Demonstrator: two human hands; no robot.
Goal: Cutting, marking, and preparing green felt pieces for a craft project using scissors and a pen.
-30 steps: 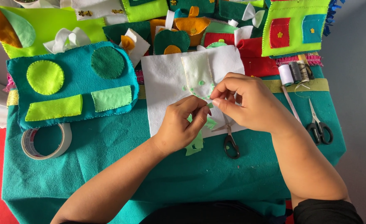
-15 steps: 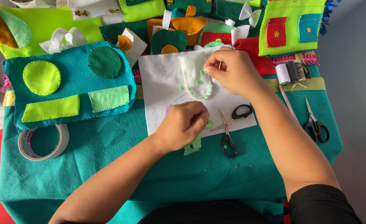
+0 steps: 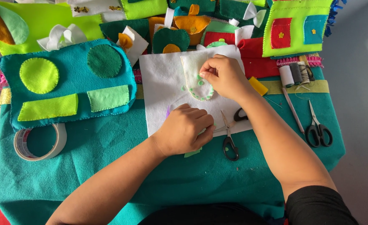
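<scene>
A white felt sheet (image 3: 159,89) lies on the teal felt-covered table (image 3: 109,166). On it sits a white oval felt piece (image 3: 194,81) with small green dots along its edge. My right hand (image 3: 223,77) pinches the oval's upper right edge with thumb and fingers. My left hand (image 3: 186,129) rests fist-like on the sheet's lower edge, covering small green and purple felt scraps. Black-handled scissors (image 3: 229,139) lie partly open just right of my left hand.
A teal felt panel (image 3: 67,83) with green circles and rectangles lies at left, a tape roll (image 3: 40,141) below it. Thread spools (image 3: 294,73), a pencil-like stick (image 3: 293,110) and second scissors (image 3: 317,129) lie at right. Colourful felt pieces crowd the back edge.
My right hand has moved up and away from my left hand, lifting toward the oval piece's top edge. The scissors under it are now uncovered. My left hand stayed on the sheet.
</scene>
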